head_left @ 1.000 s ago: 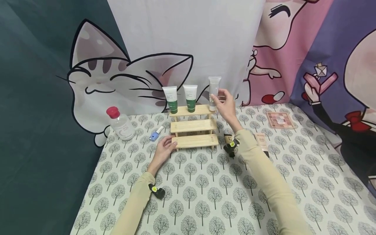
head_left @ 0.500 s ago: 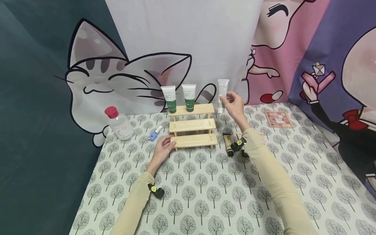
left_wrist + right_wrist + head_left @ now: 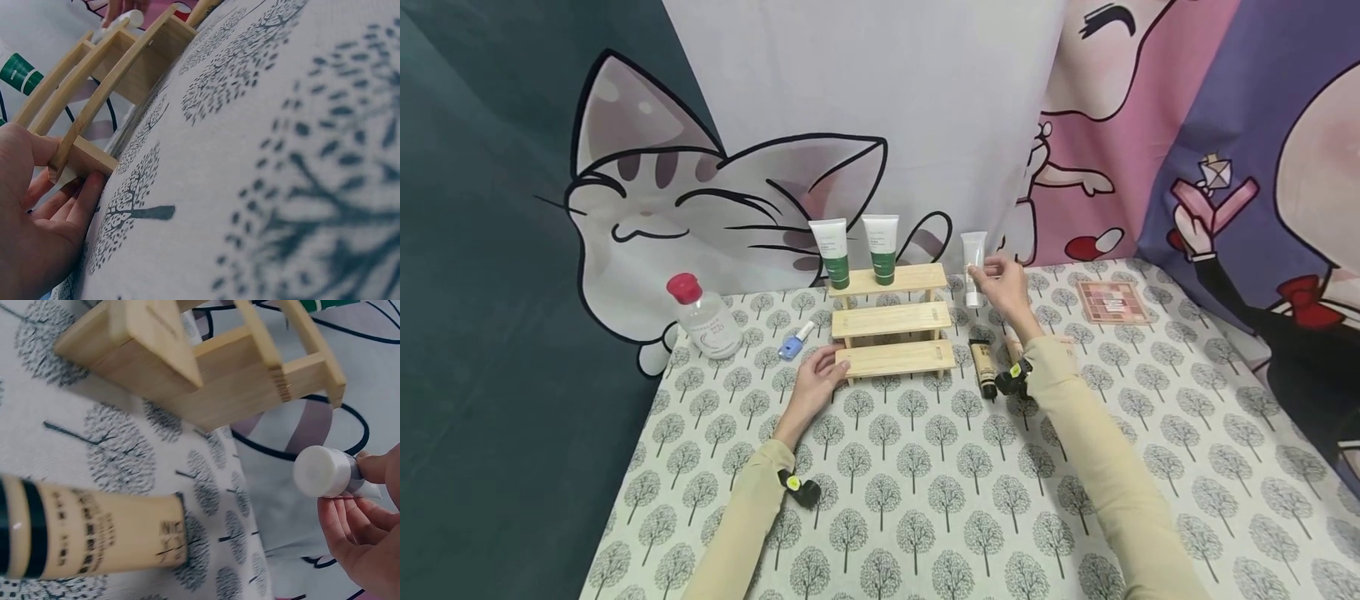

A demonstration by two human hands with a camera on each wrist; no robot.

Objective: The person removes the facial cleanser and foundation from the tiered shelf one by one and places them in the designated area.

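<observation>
A three-step wooden rack (image 3: 891,318) stands on the tree-print cloth. My left hand (image 3: 812,383) grips the left end of its lowest step, thumb on top and fingers beneath, as the left wrist view shows. Right of the rack, my right hand (image 3: 1006,290) pinches a clear-and-white squeeze tube (image 3: 973,250) upright. Its white cap (image 3: 315,472) points down; whether it touches the cloth I cannot tell. Two green-and-white squeeze tubes (image 3: 831,250) stand cap-down on the top step.
A tan tube with a black cap (image 3: 982,367) lies below my right wrist. Another tube beside it is mostly hidden by the sleeve. A makeup palette (image 3: 1112,302) lies far right. Left of the rack are a blue nail polish bottle (image 3: 796,343) and a red-capped clear bottle (image 3: 711,325).
My right hand has taken the clear-and-white tube off the right end of the top step, moved it right, then lowered it beside the rack. The left hand keeps its grip.
</observation>
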